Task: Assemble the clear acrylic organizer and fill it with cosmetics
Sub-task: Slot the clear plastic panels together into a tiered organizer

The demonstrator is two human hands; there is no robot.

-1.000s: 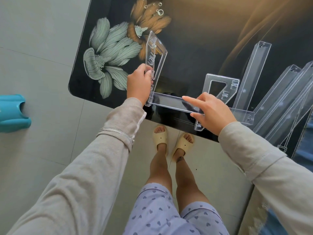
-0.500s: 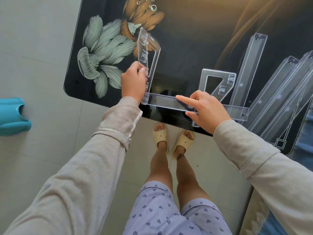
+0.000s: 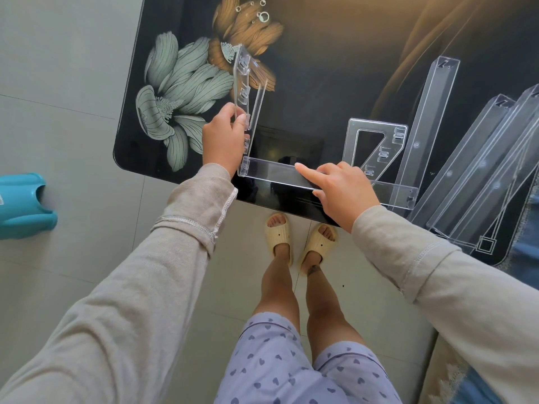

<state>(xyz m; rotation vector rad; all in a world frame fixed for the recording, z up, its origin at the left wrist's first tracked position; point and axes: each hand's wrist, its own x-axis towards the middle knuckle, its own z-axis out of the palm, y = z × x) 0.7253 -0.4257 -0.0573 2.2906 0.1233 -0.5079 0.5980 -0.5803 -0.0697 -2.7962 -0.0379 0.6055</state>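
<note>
black flower-printed table carries a flat clear side panel and long clear trays at right

The tabletop is black and very glossy, like glass, with printed flowers, and it mirrors the light. The upright side panel, the long strip, the flat side panel and the long trays are all clear, smooth, shiny plastic. My sleeves are matt beige cloth with visible stitching. The slippers look like matt cream foam, and the floor like smooth pale tile.
</note>
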